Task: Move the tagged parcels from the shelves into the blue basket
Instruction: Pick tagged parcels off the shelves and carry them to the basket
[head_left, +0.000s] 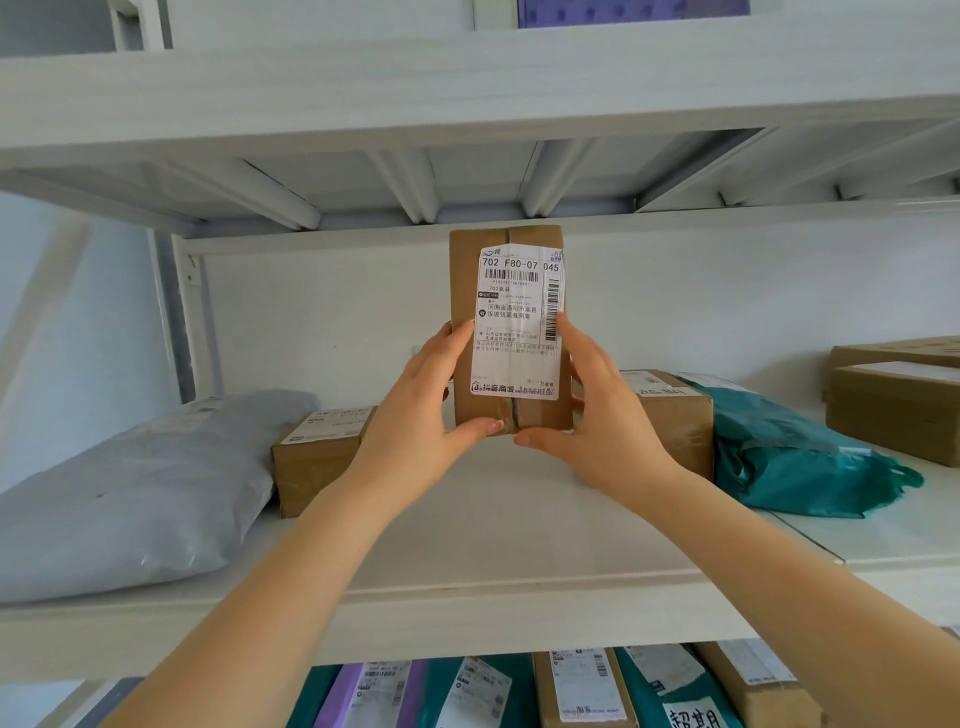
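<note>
Both hands, left hand and right hand, have their fingers curled round an upright brown parcel, held between them above the shelf. The pick step looks underway; next it needs carrying down to the blue basket, which is not in view.

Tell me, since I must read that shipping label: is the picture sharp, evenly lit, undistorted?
Head view: label on the held box sharp, large print legible; soft even light, no glare; wide-angle lens bows the shelf edge; both hands unblurred.

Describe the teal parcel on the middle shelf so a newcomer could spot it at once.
Look at the white middle shelf, to its right side. The teal parcel lies there between two brown cardboard boxes. It is the only soft, crumpled, teal bag on that shelf.
</note>
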